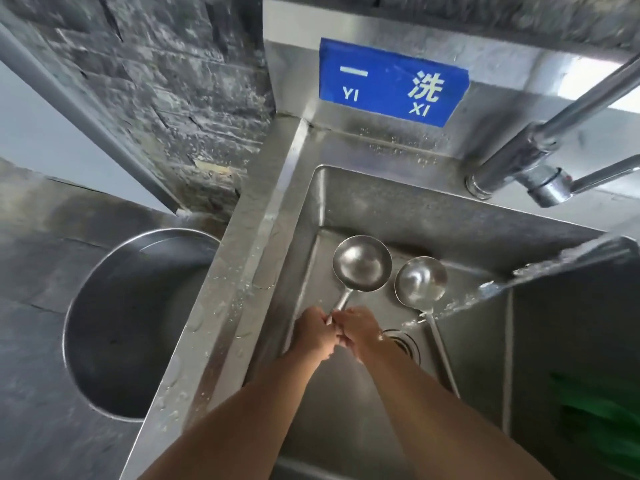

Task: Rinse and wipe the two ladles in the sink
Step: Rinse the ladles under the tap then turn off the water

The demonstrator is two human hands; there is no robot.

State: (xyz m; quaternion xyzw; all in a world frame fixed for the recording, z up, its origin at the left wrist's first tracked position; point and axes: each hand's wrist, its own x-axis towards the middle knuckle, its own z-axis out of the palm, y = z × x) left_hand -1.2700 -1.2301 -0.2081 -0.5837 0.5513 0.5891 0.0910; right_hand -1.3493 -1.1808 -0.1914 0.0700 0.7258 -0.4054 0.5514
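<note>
Two steel ladles are in the steel sink (360, 202). The larger ladle (362, 263) is lifted with its bowl facing up; my left hand (313, 332) and my right hand (356, 329) both grip its handle, side by side, just below the bowl. The smaller ladle (420, 280) lies on the sink floor to the right, its long handle running toward me past the drain (403, 342). A stream of water (485, 292) comes in from the right and lands near the smaller ladle's handle.
A faucet (512, 157) stands at the sink's back right under a blue sign (391, 81). A large steel pot (138, 320) sits on the floor to the left of the sink. Something green (595, 410) shows blurred at the right edge.
</note>
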